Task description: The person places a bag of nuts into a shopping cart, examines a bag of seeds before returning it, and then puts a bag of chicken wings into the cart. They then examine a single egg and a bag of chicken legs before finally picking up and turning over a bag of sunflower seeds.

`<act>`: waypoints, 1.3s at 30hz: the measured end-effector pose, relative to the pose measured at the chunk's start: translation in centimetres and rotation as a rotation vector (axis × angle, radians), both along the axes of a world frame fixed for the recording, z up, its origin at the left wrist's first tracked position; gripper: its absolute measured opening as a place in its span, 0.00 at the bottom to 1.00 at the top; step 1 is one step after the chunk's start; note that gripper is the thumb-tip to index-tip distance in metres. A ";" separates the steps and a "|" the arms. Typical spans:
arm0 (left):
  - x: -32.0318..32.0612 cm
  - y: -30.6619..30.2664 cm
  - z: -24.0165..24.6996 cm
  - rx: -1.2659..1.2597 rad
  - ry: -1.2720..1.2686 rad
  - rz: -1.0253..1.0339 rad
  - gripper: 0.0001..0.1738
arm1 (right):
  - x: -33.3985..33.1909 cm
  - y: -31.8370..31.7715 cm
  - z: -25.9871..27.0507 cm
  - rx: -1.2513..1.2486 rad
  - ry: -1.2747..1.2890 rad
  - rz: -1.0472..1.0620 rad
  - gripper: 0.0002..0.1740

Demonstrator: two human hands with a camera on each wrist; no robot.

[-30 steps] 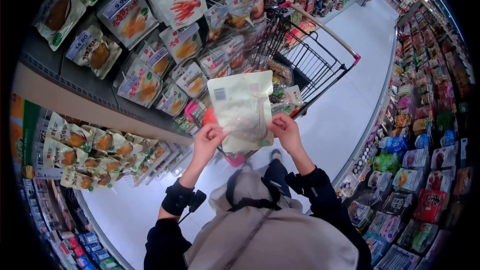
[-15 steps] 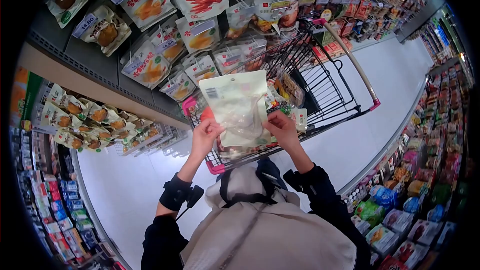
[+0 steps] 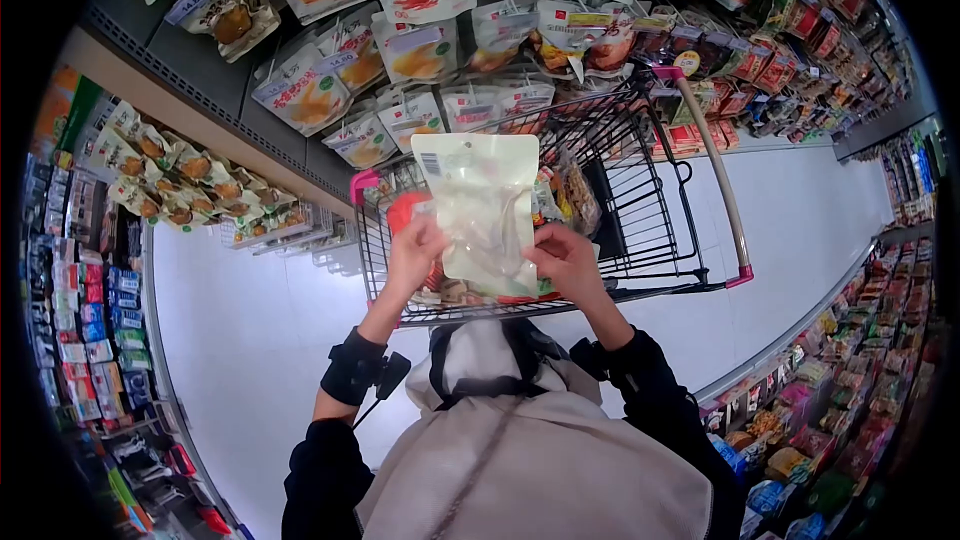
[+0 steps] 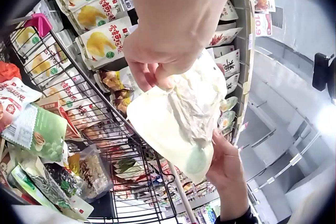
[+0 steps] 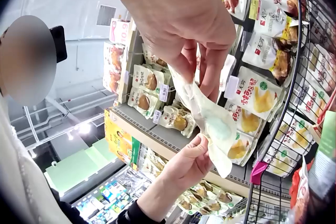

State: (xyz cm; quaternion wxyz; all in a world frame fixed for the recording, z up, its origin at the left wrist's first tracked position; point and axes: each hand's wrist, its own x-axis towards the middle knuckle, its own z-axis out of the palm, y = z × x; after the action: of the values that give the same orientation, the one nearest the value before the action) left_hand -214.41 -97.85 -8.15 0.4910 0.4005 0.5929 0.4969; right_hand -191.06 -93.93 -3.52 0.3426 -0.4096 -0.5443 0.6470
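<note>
Between both hands a pale, partly see-through food pouch (image 3: 487,210) is held up over the shopping cart, its barcode panel facing the head camera. My left hand (image 3: 413,258) pinches one side edge near the bottom, thumb against curled fingers. At the opposite edge my right hand (image 3: 567,264) pinches the film in the same way. The left wrist view shows a pale lumpy content pressing through the pouch (image 4: 184,108). From the right wrist the pouch (image 5: 212,121) is seen nearly edge-on, bent between the two hands.
A black wire shopping cart (image 3: 655,285) with pink corners holds several packaged foods and a red bag (image 3: 405,210). Hanging pouches fill the shelf (image 3: 270,145) in front. More packed racks (image 3: 850,410) line the right side, across a pale floor (image 3: 250,340).
The head view has turned, so the cart and shelves sit differently in the frame, with the cart lying more level. Both hands keep their pinch on the pouch, which stands slightly more upright.
</note>
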 end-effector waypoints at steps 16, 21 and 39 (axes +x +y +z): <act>0.5 -3.8 1.3 0.082 0.117 0.130 0.07 | 0.0 0.8 -1.8 0.082 0.019 0.092 0.06; 0.5 -4.9 1.7 0.088 0.118 0.141 0.08 | -0.3 0.4 -1.6 0.044 0.040 0.103 0.06; 1.0 -6.0 3.2 0.180 -0.131 0.107 0.18 | -1.8 0.3 -2.1 -0.053 0.186 0.119 0.05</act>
State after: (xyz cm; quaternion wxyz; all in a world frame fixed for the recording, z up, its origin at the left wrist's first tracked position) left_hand -213.38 -103.89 -4.97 0.4634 0.3774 0.5331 0.5988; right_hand -192.82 -93.64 -5.62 0.3416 -0.3238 -0.5164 0.7154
